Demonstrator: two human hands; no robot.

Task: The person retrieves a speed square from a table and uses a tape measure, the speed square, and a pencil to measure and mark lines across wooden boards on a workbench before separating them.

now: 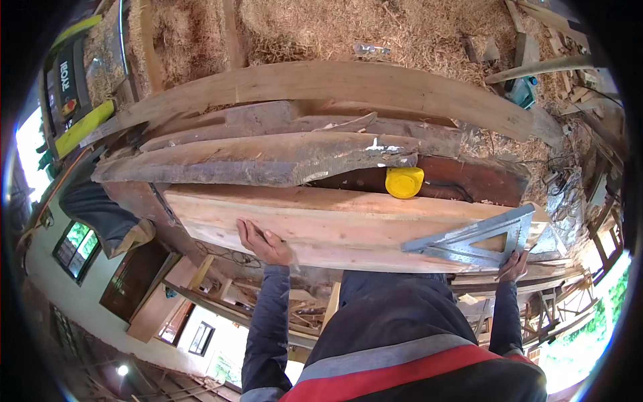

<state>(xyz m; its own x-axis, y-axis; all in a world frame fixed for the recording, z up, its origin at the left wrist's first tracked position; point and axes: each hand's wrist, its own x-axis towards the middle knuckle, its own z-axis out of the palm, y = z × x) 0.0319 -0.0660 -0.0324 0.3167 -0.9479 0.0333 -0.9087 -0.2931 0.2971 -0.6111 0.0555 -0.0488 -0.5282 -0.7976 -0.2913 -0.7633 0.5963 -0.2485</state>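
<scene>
A long squared timber [321,224] lies across in front of me, its pale planed face towards me. My left hand [266,245] rests on its near edge left of the middle, fingers stretched out on the wood and thumb apart. Over the timber's right end lies a grey metal rafter square [462,242], a triangle with a cut-out. My right hand [514,266] is closed at the square's near right corner; a thin dark tip shows beside the fingers, too small to name. On the timber's far edge sits a yellow tape measure [404,182].
A rough-edged slab [254,159] and a long board [321,84] lie beyond the timber. Wood shavings [308,30] cover the ground. At the upper left stands a RYOBI machine [67,84]. A teal tool [524,92] is at the upper right. A dark garment [104,208] shows at left.
</scene>
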